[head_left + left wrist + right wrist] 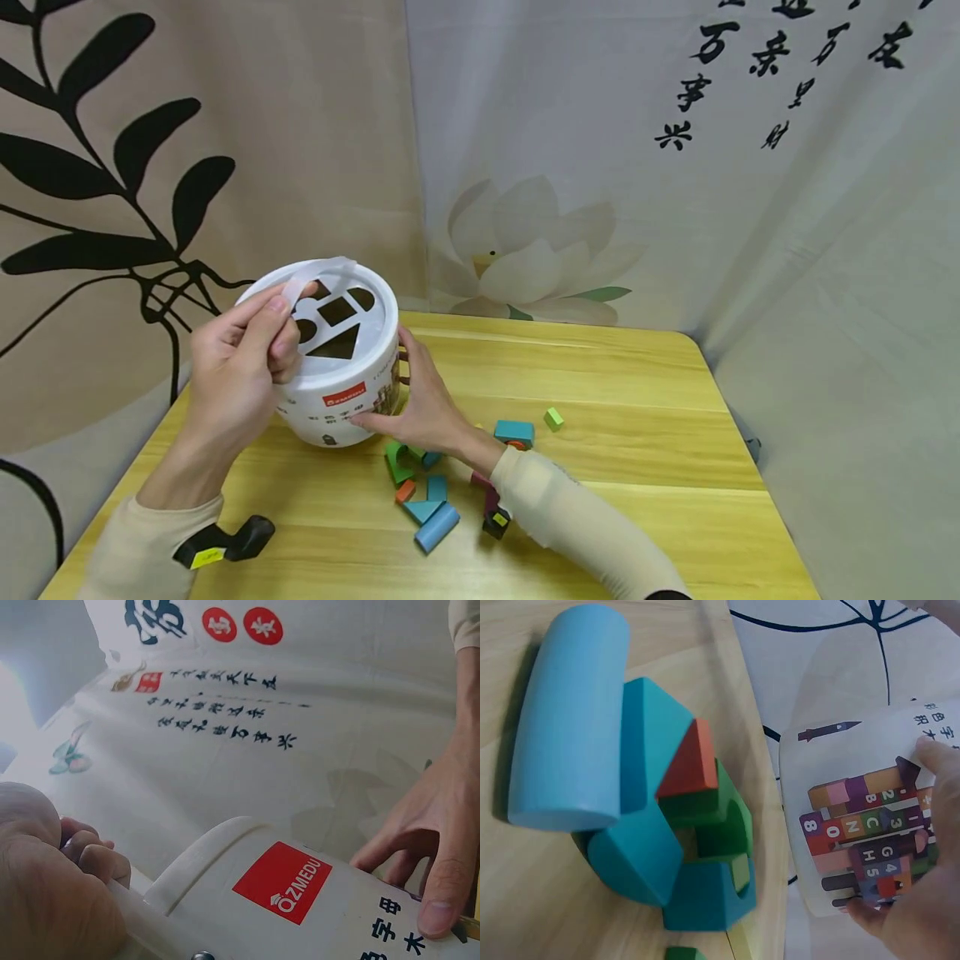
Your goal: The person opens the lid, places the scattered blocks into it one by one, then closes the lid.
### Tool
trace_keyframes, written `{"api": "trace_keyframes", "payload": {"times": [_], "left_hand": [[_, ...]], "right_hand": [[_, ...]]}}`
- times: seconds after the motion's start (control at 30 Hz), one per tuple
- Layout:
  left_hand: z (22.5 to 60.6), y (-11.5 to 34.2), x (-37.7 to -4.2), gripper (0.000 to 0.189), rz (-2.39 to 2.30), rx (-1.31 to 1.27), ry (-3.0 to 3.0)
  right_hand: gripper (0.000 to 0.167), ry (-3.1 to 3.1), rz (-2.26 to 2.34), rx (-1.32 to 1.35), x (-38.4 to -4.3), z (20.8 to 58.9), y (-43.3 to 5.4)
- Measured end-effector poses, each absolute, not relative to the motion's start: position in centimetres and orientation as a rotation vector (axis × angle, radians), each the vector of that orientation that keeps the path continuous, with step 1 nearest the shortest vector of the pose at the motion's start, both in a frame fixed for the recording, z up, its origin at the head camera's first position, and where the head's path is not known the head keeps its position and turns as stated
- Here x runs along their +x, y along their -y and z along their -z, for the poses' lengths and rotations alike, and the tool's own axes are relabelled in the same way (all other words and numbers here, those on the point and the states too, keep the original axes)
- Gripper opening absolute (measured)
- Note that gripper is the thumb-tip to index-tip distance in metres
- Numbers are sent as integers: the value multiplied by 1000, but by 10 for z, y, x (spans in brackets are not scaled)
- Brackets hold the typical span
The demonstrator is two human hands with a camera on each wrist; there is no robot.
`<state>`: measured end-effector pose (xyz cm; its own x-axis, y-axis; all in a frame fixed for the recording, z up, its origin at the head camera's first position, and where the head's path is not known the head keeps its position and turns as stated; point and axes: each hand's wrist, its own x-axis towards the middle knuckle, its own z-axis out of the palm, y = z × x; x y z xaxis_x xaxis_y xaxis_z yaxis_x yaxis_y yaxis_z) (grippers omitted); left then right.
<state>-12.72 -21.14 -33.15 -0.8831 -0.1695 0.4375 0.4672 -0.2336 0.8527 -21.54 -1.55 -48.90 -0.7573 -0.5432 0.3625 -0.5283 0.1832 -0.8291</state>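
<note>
A white bucket [303,421] with a white lid [378,346] sits at the table's left side, tilted a little towards me. The lid has several shaped holes. My left hand [240,358] pinches the pale strap handle [330,267] above the lid. Spread round the bucket's right side, my right hand [423,404] grips it, thumb on the printed front and fingers behind. In the left wrist view the bucket's red label [283,881] shows between both hands. Whether the base touches the table cannot be told.
Loose blocks lie on the wooden table [637,483] near the right forearm: a blue cylinder [437,527], a green arch [396,463], an orange block [405,491] and a teal block [514,432]. Farther right lies a small green block [553,418]. A printed curtain [540,100] hangs behind.
</note>
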Motion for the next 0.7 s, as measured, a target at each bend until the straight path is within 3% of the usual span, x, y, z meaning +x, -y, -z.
{"api": "trace_keyframes", "payload": {"times": [0.7], "left_hand": [[365, 233, -115, 34, 2237, -178, 1604]], "right_hand": [[134, -2475, 1456, -1077, -206, 515, 29]]}}
